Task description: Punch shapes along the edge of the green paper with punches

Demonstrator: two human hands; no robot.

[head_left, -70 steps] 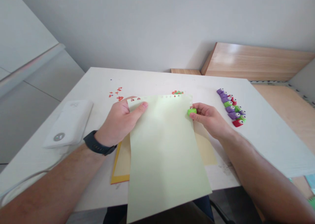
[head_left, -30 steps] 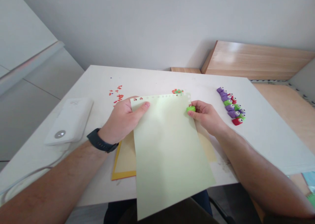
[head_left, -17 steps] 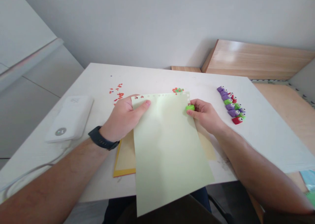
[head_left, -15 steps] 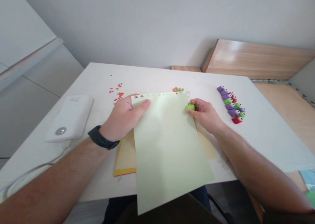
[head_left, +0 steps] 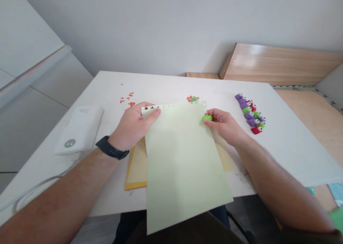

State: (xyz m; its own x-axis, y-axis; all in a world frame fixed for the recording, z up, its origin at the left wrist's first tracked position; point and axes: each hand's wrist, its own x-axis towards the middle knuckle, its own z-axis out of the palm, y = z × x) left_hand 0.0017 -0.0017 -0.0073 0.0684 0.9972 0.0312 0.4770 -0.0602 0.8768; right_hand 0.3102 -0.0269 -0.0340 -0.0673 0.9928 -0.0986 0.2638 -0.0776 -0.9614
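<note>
A pale green sheet of paper (head_left: 182, 154) is held up in front of me, with punched shapes along its top edge and at the upper right corner. My left hand (head_left: 138, 124) pinches its upper left corner, thumb on the front face. My right hand (head_left: 221, 124) grips a small green craft paper punch (head_left: 207, 118) at the sheet's right edge, just below the corner. The paper's edge meets the punch; whether it sits inside the slot I cannot make out. Beneath the sheet lies a stack of cream and yellow paper (head_left: 136, 170), mostly covered.
Several purple, red and green paper punches (head_left: 250, 113) stand grouped on the right of the white table (head_left: 281, 154). Red paper bits (head_left: 130, 95) lie at the back left, and a red and green pile (head_left: 192, 98) behind the sheet. A white power bank (head_left: 80, 129) with a cable lies left.
The sheet's left corner and my left hand have shifted slightly left and down. The green punch stays at the right edge in my right hand. My view has shifted a little.
</note>
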